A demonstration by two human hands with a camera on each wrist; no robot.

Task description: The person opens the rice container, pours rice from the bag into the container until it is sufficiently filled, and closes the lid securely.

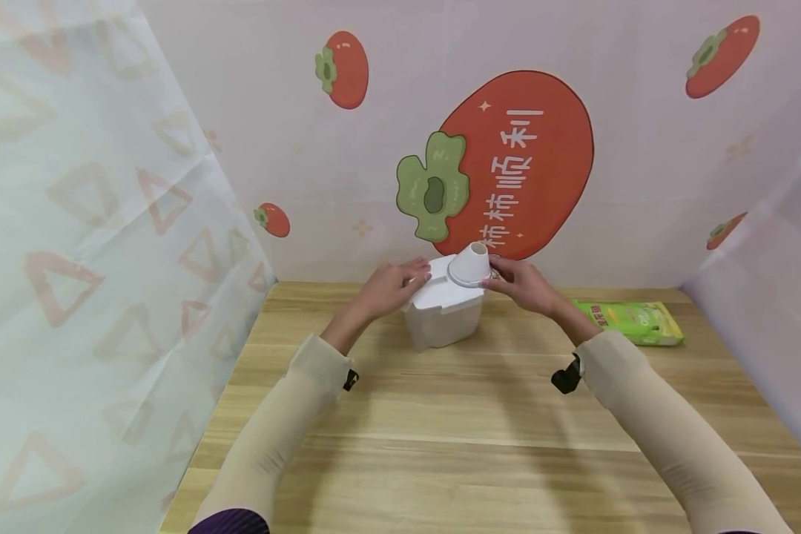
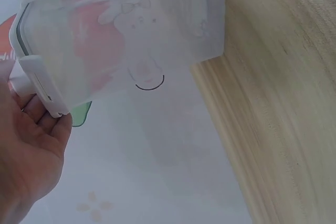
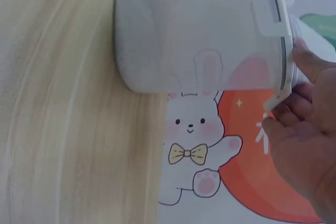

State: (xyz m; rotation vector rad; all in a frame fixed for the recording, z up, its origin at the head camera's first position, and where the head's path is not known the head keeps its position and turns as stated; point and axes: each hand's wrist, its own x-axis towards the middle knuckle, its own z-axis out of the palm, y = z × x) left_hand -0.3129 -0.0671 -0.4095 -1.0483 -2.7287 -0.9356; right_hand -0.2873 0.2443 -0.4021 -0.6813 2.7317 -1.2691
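Toward the back of the counter (image 1: 440,423), I am watching two hands gripping a lidded container (image 1: 446,325).
From my remote view, the left hand (image 1: 389,288) is curling its fingers around the clasp (image 2: 44,85) at the lid's left end; the container is standing near the patterned wall (image 1: 193,89), its white lid (image 1: 435,295) bearing a cone (image 1: 471,264); the right hand (image 1: 522,284) is clamping the lid's right end, thumb by the cone's base; a green packet (image 1: 634,322) is lying farther right.

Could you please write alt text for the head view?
Two hands grip the white lid, topped by a cone, of a plastic container on a wooden table. A green packet lies at right; behind is a persimmon-patterned backdrop.
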